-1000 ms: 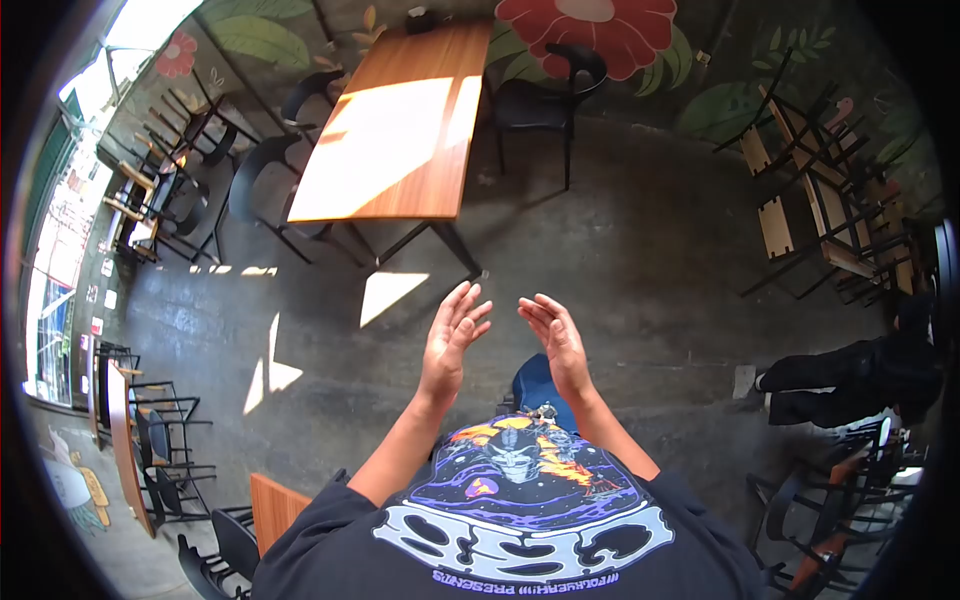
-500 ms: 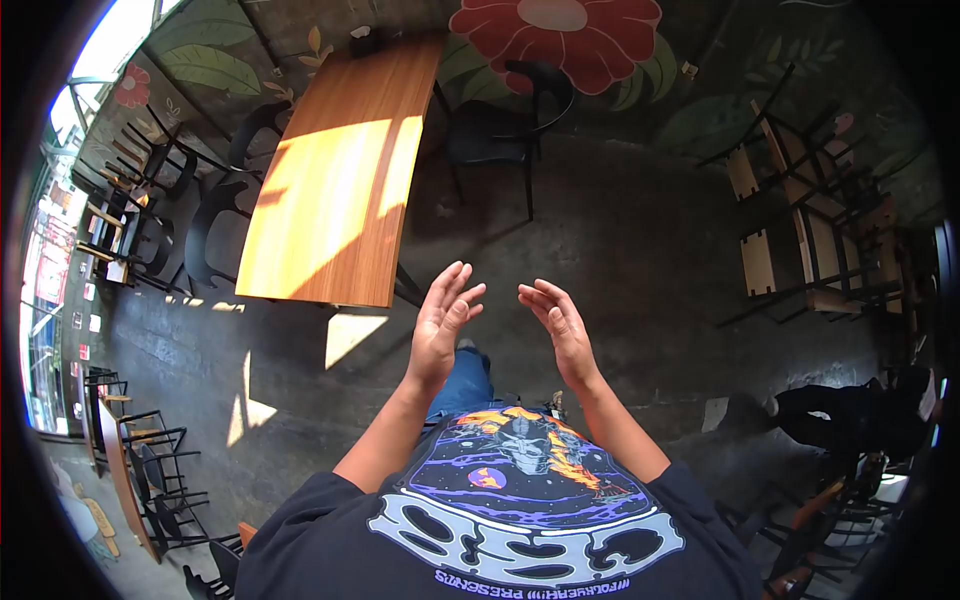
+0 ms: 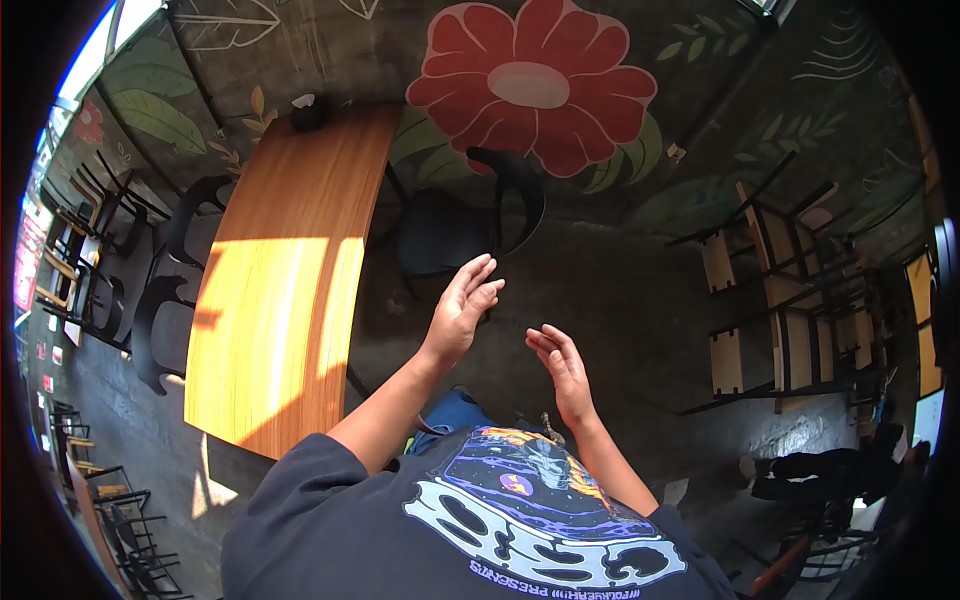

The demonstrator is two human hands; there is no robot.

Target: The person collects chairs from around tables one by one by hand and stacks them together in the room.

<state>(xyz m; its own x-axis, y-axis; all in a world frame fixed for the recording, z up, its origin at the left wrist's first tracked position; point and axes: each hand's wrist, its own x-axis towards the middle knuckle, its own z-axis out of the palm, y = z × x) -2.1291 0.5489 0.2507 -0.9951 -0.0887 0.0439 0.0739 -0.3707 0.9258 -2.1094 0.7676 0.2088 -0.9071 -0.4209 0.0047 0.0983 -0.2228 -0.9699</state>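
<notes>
My left hand [image 3: 463, 312] is raised in front of my chest, fingers extended and the palm turned inward. It holds nothing, and in the view its fingertips come just below a black chair [image 3: 448, 235]. Lower and to the right is my right hand [image 3: 566, 378], also empty, with its fingers stretched out and slightly bent. A gap separates the two palms, which face each other. Beneath them show my dark printed T-shirt [image 3: 390, 525] and part of my blue jeans [image 3: 455, 410].
A wooden table [image 3: 290, 260] stands at left, sunlit, with a black box [image 3: 307, 113] at its far end. Stacked wooden furniture [image 3: 790, 290] is at right. A person in dark clothes [image 3: 820, 475] is at lower right. A flower mural [image 3: 530, 85] covers the wall.
The view has tilted up and turned, showing more of the mural; the table sits further left and lower. My left hand is now higher than my right; both stay apart and empty.
</notes>
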